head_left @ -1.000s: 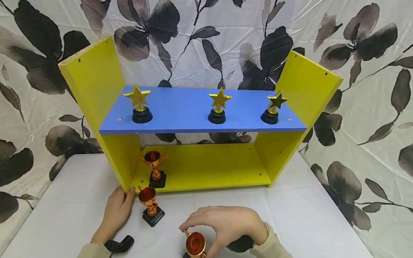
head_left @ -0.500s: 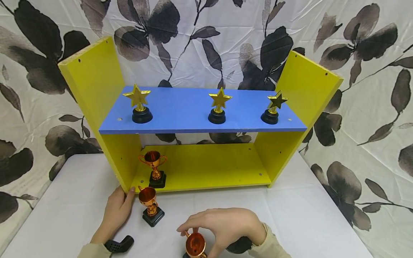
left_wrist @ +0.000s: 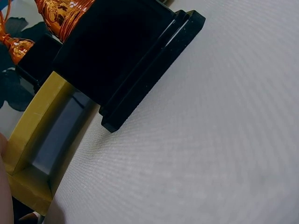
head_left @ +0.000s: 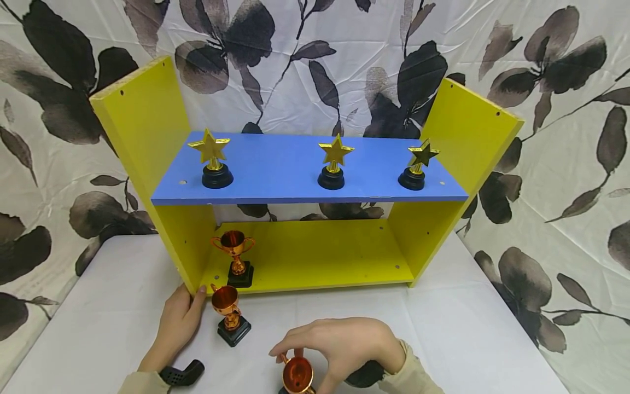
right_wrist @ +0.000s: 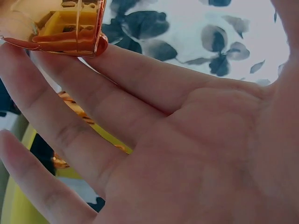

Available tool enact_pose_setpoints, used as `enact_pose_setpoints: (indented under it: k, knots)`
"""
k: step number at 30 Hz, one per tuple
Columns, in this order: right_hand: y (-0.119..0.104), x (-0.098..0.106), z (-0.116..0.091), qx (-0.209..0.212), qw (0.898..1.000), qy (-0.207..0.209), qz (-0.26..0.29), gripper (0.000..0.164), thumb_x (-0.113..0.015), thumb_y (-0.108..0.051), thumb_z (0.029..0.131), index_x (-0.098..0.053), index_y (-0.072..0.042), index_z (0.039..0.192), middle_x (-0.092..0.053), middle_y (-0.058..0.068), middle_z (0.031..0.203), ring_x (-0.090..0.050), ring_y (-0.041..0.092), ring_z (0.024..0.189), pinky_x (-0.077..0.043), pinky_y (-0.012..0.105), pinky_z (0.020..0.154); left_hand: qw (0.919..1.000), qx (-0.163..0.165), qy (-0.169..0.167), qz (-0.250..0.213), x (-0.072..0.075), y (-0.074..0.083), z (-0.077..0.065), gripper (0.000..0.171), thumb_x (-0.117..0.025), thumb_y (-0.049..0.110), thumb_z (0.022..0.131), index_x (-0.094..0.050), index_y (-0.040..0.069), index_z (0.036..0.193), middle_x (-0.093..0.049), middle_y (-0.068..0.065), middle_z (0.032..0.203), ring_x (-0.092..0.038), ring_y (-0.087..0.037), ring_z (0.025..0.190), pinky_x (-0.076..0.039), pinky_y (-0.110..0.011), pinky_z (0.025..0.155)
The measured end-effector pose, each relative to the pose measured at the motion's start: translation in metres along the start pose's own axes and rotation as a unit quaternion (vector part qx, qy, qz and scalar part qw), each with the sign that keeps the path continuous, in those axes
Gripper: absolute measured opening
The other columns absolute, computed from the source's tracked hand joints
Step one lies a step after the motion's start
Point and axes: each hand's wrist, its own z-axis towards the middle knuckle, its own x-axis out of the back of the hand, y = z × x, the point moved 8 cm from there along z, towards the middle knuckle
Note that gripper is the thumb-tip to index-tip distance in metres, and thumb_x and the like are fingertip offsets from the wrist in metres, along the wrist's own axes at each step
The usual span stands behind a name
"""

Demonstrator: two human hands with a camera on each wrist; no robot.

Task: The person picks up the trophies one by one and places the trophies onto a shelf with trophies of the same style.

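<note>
My left hand (head_left: pixel 179 320) holds the lower front corner of the yellow-and-blue shelf (head_left: pixel 315 254), thumb on one side of the side panel and fingers on the other. Close to that thumb, a bronze trophy cup (head_left: pixel 226 301) stands on the table; its black base (left_wrist: pixel 121 51) looms in the left wrist view. A similar trophy cup (head_left: pixel 233 241) stands inside on the bottom board. At the front edge of the head view my right hand (head_left: pixel 344 345) pinches another bronze trophy cup (head_left: pixel 297 375) near its rim and handles. Its base is mostly cut off; the right wrist view shows the cup (right_wrist: pixel 60 28) against the fingertips.
On the blue middle board stand three gold star trophies, one at the left (head_left: pixel 210 150), one right of centre (head_left: pixel 336 153) and one at the right (head_left: pixel 422 156). A white cloth (head_left: pixel 467 334) covers the table. Floral fabric (head_left: pixel 295 65) hangs behind the shelf.
My right hand has shifted slightly left and down, and another fingertip now shows by the cup's rim. My left hand and the shelf have stayed put.
</note>
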Motion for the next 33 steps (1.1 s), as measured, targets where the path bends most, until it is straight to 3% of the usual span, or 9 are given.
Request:
enact_pose_setpoints:
  k: [15, 25, 33]
  knots:
    - [-0.001, 0.004, -0.002, 0.028, 0.999, 0.012, 0.015, 0.079, -0.081, -0.022, 0.083, -0.04, -0.01, 0.149, -0.057, 0.0, 0.136, -0.05, 0.0, 0.12, -0.041, 0.021, 0.102, 1.0, 0.003, -0.003, -0.001, -0.001, 0.0, 0.0, 0.034, -0.048, 0.019, 0.104, -0.052, -0.009, 0.124, -0.062, -0.023, 0.107, -0.059, -0.039, 0.099, -0.045, -0.057, 0.085]
    - [0.0, 0.009, -0.008, 0.019, 0.999, 0.033, 0.007, 0.08, -0.08, -0.022, 0.083, -0.039, -0.011, 0.151, -0.058, -0.002, 0.137, -0.048, 0.003, 0.125, -0.039, 0.025, 0.105, 1.0, -0.001, 0.0, -0.004, 0.0, 0.0, 0.0, 0.034, -0.048, 0.018, 0.104, -0.052, -0.01, 0.123, -0.062, -0.024, 0.107, -0.059, -0.04, 0.1, -0.045, -0.057, 0.085]
    - [0.002, 0.014, -0.01, 0.013, 0.998, 0.058, 0.001, 0.079, -0.081, -0.024, 0.082, -0.04, -0.014, 0.148, -0.057, -0.003, 0.133, -0.05, 0.003, 0.114, -0.043, 0.022, 0.098, 1.0, 0.002, -0.001, -0.003, -0.001, 0.0, 0.001, 0.035, -0.048, 0.019, 0.104, -0.052, -0.01, 0.123, -0.062, -0.026, 0.108, -0.058, -0.043, 0.101, -0.044, -0.059, 0.086]
